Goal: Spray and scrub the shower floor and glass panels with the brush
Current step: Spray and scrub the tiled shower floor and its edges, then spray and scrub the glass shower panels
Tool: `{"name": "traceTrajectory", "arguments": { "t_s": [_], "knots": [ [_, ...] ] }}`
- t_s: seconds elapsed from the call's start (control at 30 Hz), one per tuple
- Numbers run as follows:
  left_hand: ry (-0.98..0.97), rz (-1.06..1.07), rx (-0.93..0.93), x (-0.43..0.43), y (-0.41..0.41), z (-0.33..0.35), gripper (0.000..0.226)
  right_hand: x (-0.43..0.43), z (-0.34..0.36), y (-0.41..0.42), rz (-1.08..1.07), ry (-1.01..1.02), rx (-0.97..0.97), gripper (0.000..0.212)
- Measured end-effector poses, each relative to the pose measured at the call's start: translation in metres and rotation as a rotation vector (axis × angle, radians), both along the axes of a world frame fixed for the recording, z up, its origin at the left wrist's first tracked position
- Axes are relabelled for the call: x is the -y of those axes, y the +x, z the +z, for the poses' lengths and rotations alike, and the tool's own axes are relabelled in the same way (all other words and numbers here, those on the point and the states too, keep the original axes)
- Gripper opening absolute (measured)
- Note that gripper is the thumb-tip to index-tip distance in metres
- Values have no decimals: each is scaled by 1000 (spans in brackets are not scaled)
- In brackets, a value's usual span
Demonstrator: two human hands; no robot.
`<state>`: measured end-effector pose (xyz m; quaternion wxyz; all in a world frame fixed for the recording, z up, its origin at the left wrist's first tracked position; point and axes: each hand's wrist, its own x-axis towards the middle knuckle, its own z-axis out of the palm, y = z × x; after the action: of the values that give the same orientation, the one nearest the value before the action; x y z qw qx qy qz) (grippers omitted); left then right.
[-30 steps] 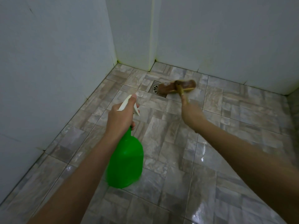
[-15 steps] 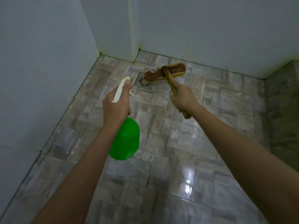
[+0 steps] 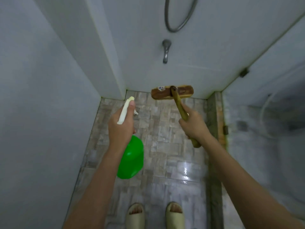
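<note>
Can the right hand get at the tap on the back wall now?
Probably not to turn it: the right hand grips the brush. The way up to the tap looks free, though.

the person wears pale cream slide sandals [image 3: 135, 217], one broad strap each, open at the toe, toes showing, well apart from the wall tap [image 3: 165, 51]. the forearms [image 3: 97, 182] are bare down to the left hand [image 3: 121, 128] and right hand [image 3: 194, 124].

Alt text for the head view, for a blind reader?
The left hand grips a green spray bottle and the right hand holds a wooden brush by its handle, its head at the foot of the shower's back wall. A tap and hose are on that wall.
</note>
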<state>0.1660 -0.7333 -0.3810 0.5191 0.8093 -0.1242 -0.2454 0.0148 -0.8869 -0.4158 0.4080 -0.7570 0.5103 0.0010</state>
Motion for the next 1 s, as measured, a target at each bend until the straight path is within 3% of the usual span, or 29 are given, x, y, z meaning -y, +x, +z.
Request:
{"name": "traceTrajectory", "arguments": {
  "t_s": [0.23, 0.43, 0.67, 0.9, 1.0],
  "knots": [
    [-48, -100, -38, 20, -56, 235, 45, 2, 240, -80, -45, -129, 18, 69],
    [-247, -202, 43, 58, -93, 393, 30, 20, 407, -127, -124, -244, 242, 68],
    [-553, -382, 139, 130, -107, 528, 32, 68, 552, -150, -230, -610, 404, 68],
    [-781, -705, 181, 215, -91, 626, 35, 114, 655, -142, -366, -1041, 463, 71],
    [-839, -877, 202, 256, -80, 658, 51, 127, 694, -133, -455, -1275, 458, 71]
  ]
}}
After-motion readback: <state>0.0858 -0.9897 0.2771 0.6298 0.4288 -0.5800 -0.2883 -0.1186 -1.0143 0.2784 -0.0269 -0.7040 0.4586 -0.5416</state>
